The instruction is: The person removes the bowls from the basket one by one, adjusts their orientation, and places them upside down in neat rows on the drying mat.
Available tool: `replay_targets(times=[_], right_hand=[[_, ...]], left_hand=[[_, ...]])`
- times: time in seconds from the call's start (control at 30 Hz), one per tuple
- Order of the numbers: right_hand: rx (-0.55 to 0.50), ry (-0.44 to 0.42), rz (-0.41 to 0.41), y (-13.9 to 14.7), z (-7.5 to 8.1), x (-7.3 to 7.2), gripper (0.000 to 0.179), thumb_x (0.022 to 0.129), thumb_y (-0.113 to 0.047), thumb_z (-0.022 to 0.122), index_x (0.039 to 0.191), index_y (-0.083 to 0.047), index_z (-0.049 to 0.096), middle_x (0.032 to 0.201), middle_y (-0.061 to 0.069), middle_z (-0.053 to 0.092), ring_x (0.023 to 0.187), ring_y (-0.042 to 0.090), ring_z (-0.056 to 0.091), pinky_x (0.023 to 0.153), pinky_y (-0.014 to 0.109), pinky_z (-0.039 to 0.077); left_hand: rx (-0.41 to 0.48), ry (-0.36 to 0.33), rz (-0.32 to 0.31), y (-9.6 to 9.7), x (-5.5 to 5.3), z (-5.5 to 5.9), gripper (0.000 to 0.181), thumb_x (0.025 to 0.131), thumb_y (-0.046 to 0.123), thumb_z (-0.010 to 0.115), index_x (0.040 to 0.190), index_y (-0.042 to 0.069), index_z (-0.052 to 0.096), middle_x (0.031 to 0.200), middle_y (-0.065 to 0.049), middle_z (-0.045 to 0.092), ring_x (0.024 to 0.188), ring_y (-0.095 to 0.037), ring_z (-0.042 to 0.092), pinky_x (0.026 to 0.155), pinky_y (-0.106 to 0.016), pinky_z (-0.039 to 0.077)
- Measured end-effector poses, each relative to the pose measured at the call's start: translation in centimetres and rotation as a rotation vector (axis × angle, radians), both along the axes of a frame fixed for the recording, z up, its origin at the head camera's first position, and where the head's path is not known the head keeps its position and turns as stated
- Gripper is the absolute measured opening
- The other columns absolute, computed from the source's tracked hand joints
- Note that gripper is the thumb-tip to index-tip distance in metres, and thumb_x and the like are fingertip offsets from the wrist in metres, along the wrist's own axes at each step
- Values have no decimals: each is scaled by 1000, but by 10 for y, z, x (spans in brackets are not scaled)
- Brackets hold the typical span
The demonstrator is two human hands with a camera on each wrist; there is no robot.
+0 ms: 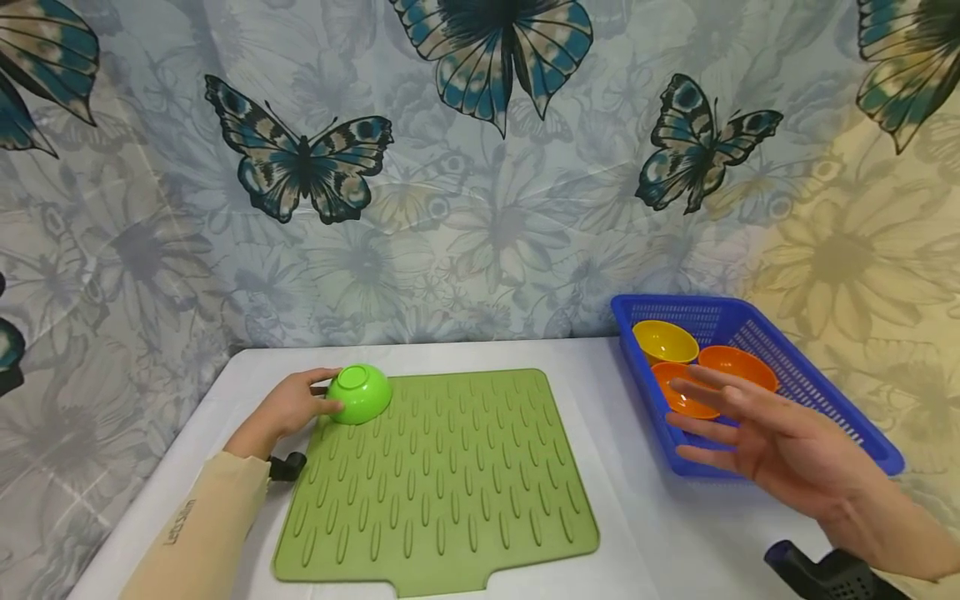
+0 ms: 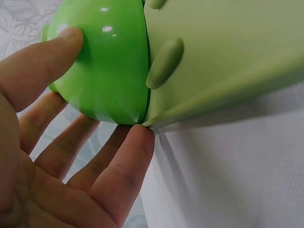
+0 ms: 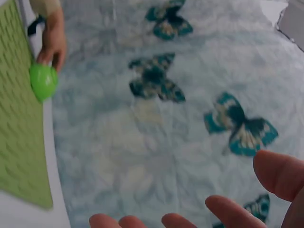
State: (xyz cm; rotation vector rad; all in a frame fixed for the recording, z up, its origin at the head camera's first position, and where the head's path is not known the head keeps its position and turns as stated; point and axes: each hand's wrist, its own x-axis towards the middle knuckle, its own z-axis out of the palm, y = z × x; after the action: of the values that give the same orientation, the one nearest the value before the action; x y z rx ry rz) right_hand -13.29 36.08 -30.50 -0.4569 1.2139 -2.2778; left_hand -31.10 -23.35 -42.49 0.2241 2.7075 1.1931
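Note:
A bright green bowl [image 1: 361, 392] lies upside down at the far left corner of a ribbed green drying mat [image 1: 450, 475]. My left hand [image 1: 293, 403] holds this bowl from its left side. In the left wrist view the thumb [image 2: 64, 47] presses on the bowl's wall, and the fingertips sit along its other side, close to the rim and the mat's edge. My right hand [image 1: 787, 450] hovers in front of the blue basket [image 1: 825, 408], fingers spread and holding nothing. It hides part of the basket and of an orange bowl [image 1: 678, 392] inside.
Beside that orange bowl, the basket holds a yellow bowl [image 1: 665, 342] and another orange bowl [image 1: 738, 367]. The mat and basket stand on a white-covered table [image 1: 600, 500]. A butterfly-patterned cloth [image 1: 510, 250] hangs right behind the table's far edge.

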Motion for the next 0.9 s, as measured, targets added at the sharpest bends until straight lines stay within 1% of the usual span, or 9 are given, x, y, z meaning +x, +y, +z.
replay_targets(times=[0.13, 0.27, 0.4, 0.47, 0.53, 0.63, 0.77, 0.83, 0.9], right_hand=[[101, -14, -111, 45, 2, -10, 50, 111, -12, 20, 143, -23, 56, 140, 3, 57, 125, 37, 55, 101, 57, 42], [362, -16, -280, 87, 1, -25, 44, 111, -14, 30, 128, -32, 67, 125, -9, 64, 109, 27, 66, 88, 51, 54], [593, -56, -393, 118, -4, -39, 33, 110, -20, 39, 116, -40, 66, 111, -15, 64, 98, 21, 69, 82, 51, 57], [689, -71, -396, 128, -7, -48, 25, 110, -24, 41, 126, -34, 57, 108, -13, 63, 97, 20, 67, 85, 52, 55], [751, -98, -388, 134, -9, -56, 26, 109, -27, 42, 134, -25, 48, 109, -10, 61, 99, 22, 66, 90, 54, 53], [818, -130, -345, 139, -10, -70, 40, 108, -32, 43, 141, -11, 32, 110, -4, 60, 101, 25, 64, 95, 56, 49], [779, -234, -322, 140, -11, -86, 33, 106, -32, 49, 131, -12, 40, 109, 5, 63, 102, 32, 63, 99, 58, 45], [746, -300, -344, 138, -13, -91, 22, 105, -31, 53, 121, -15, 50, 107, 8, 65, 100, 35, 65, 98, 59, 45], [733, -346, -361, 135, -14, -95, 25, 104, -28, 56, 120, -12, 48, 106, 12, 66, 98, 38, 65, 97, 60, 45]], left_hand=[[5, 4, -1, 1, -2, -1, 76, 87, 23, 80, 151, 4, 43, 152, -28, 33, 132, -47, 42, 101, -59, 42], [11, -3, 4, 2, -1, 0, 75, 88, 22, 79, 151, 4, 43, 152, -29, 34, 132, -47, 42, 101, -59, 42], [13, -3, 3, 3, 0, 0, 74, 88, 20, 79, 150, 3, 43, 152, -29, 34, 132, -48, 42, 101, -59, 42], [10, -1, -6, 3, 1, 0, 74, 88, 20, 79, 150, 2, 43, 152, -30, 33, 132, -49, 42, 100, -60, 42], [5, -3, -8, 3, 1, 0, 75, 87, 20, 80, 150, 2, 43, 152, -31, 32, 132, -49, 41, 100, -60, 42], [1, -3, -3, 2, 1, 1, 75, 87, 20, 80, 150, 2, 43, 152, -31, 31, 132, -49, 41, 101, -60, 42], [8, 1, 6, 1, 0, 1, 75, 86, 21, 81, 150, 3, 44, 152, -30, 32, 132, -48, 42, 100, -59, 44], [14, 0, 4, 1, -1, 1, 75, 86, 21, 81, 149, 3, 44, 152, -30, 32, 132, -48, 42, 99, -58, 44], [19, -4, -1, 1, -1, 1, 75, 86, 21, 81, 149, 3, 44, 153, -30, 32, 132, -48, 42, 99, -57, 45]])
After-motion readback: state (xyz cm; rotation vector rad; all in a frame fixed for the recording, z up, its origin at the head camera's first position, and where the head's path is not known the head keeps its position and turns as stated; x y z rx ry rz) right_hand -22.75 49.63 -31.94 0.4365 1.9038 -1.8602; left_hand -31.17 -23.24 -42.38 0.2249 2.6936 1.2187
